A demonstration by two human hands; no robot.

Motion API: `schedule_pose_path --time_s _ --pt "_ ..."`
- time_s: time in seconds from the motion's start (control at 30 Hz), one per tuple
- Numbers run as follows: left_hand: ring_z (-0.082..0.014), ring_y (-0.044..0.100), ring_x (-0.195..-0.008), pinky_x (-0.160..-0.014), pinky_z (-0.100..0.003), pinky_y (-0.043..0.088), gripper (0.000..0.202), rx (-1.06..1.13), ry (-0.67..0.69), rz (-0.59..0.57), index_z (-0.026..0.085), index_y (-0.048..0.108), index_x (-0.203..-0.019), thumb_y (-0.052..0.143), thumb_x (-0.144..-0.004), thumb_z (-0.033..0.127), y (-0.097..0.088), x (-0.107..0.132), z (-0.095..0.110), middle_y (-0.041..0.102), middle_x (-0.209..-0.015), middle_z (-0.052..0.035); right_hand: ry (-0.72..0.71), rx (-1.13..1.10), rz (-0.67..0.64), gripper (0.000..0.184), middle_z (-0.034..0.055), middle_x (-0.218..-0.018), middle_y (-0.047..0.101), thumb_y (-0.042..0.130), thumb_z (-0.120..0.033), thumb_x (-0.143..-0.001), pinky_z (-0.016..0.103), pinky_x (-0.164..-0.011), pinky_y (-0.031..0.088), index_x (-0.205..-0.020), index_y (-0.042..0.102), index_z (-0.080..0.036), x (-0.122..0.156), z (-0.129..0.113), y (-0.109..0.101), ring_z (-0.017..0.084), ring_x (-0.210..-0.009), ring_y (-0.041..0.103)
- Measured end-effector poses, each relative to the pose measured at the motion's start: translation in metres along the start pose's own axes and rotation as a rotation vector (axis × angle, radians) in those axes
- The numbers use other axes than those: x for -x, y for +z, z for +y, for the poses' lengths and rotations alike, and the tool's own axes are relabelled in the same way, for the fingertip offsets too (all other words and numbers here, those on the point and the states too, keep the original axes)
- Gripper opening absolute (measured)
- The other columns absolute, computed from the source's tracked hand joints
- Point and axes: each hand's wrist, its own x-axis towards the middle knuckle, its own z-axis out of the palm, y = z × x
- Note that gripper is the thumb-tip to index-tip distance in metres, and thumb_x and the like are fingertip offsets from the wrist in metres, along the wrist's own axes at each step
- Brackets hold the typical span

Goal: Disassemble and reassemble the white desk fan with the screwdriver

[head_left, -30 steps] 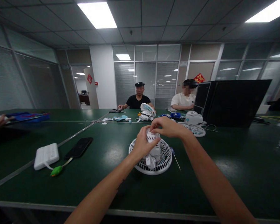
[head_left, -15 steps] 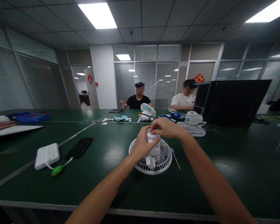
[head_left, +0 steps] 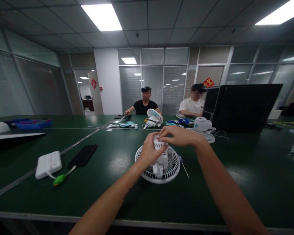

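Note:
A white electric fan [head_left: 173, 167] lies grille-down on the green table, its motor housing pointing up. My left hand [head_left: 151, 149] is wrapped round the housing from the left, thumb across the near side. Over the top of the housing, my right hand [head_left: 178, 134] bends its fingers down in a pinch; whatever is between the fingertips is hidden or too small to name. Close to the fan's right rim lies a screwdriver [head_left: 183, 165] with a blue handle and thin shaft.
To the left are a white power bank [head_left: 49, 164], a black phone [head_left: 82, 156] and a green cable piece [head_left: 59, 180]. Another fan [head_left: 203, 124] sits by a black computer case [head_left: 245, 109]. A third fan [head_left: 155, 117] is before a person in black [head_left: 143, 106].
My right hand and wrist have shifted slightly down and right over the housing; my left hand keeps its hold. A hand at the far left has left view. The person opposite has lowered an arm.

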Motion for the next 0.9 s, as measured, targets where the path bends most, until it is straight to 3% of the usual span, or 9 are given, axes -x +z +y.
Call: schedule_pose_path --time_s 0.1,0.2,0.3,0.43,0.53,0.63,0.73,0.9 --pt "-0.0287 0.059 -0.114 -0.099 -0.047 0.045 0.052 -0.009 -0.009 0.002 0.018 0.053 -0.118 0.076 -0.073 0.028 0.0 0.0 0.0 0.061 -0.121 -0.0124 0.058 -0.058 0.116 0.033 0.0098 -0.108 0.072 0.059 -0.039 -0.087 0.03 -0.079 0.047 -0.105 0.073 -0.017 0.006 0.017 -0.011 0.021 -0.095 0.064" --pt "-0.0286 0.058 -0.116 -0.102 -0.047 0.043 0.051 -0.019 -0.023 -0.006 0.018 0.053 -0.118 0.076 -0.074 0.029 -0.001 0.001 0.001 0.06 -0.122 -0.0119 0.294 0.077 0.161 0.038 0.011 -0.094 0.072 0.052 -0.047 -0.09 0.03 -0.072 0.045 -0.094 0.072 -0.014 0.014 0.043 -0.006 0.021 -0.084 0.064" --pt "-0.0279 0.058 -0.117 -0.103 -0.046 0.043 0.048 -0.023 -0.018 -0.008 0.019 0.055 -0.116 0.076 -0.074 0.028 -0.001 0.001 0.003 0.061 -0.121 -0.0104 0.543 0.228 -0.025 0.039 0.0127 -0.085 0.071 0.049 -0.047 -0.091 0.031 -0.064 0.043 -0.081 0.069 -0.015 0.027 0.068 0.024 0.023 -0.077 0.064" --pt "-0.0274 0.058 -0.116 -0.103 -0.045 0.043 0.046 -0.038 -0.02 -0.011 0.018 0.056 -0.115 0.075 -0.074 0.027 -0.001 0.001 0.003 0.061 -0.12 -0.0104 0.62 0.177 -0.225 0.032 0.0093 -0.07 0.07 0.06 -0.039 -0.085 0.028 -0.053 0.042 -0.063 0.067 -0.016 0.042 0.086 0.076 0.02 -0.062 0.065" --pt "-0.0272 0.058 -0.116 -0.102 -0.045 0.044 0.046 -0.047 -0.017 -0.007 0.018 0.056 -0.115 0.075 -0.074 0.027 -0.001 0.001 0.003 0.061 -0.119 -0.0103 0.624 0.131 -0.241 0.027 0.0085 -0.074 0.071 0.061 -0.036 -0.083 0.026 -0.056 0.044 -0.064 0.067 -0.017 0.043 0.092 0.095 0.02 -0.069 0.068" --pt "-0.0277 0.057 -0.116 -0.102 -0.045 0.043 0.046 -0.055 -0.018 -0.011 0.017 0.055 -0.116 0.075 -0.075 0.028 -0.002 0.001 0.003 0.061 -0.12 -0.0111 0.616 0.062 -0.182 0.024 0.009 -0.075 0.071 0.065 -0.036 -0.079 0.027 -0.059 0.045 -0.063 0.064 -0.017 0.041 0.099 0.093 0.021 -0.073 0.068" --pt "-0.0279 0.057 -0.116 -0.102 -0.045 0.043 0.047 -0.054 -0.021 -0.013 0.018 0.055 -0.117 0.075 -0.076 0.029 -0.002 0.001 0.003 0.06 -0.122 -0.0109 0.588 -0.067 -0.072 0.028 0.0078 -0.069 0.07 0.059 -0.038 -0.083 0.027 -0.057 0.045 -0.064 0.06 -0.017 0.046 0.106 0.081 0.018 -0.064 0.065" --pt "-0.027 0.055 -0.118 -0.105 -0.045 0.042 0.05 -0.046 0.002 0.002 0.019 0.052 -0.119 0.075 -0.076 0.03 -0.001 0.003 0.002 0.057 -0.124 -0.0106 0.495 -0.364 0.241 0.034 0.0068 -0.076 0.072 0.039 -0.051 -0.091 0.023 -0.049 0.044 -0.078 0.046 -0.02 0.052 0.113 0.064 0.012 -0.051 0.062"
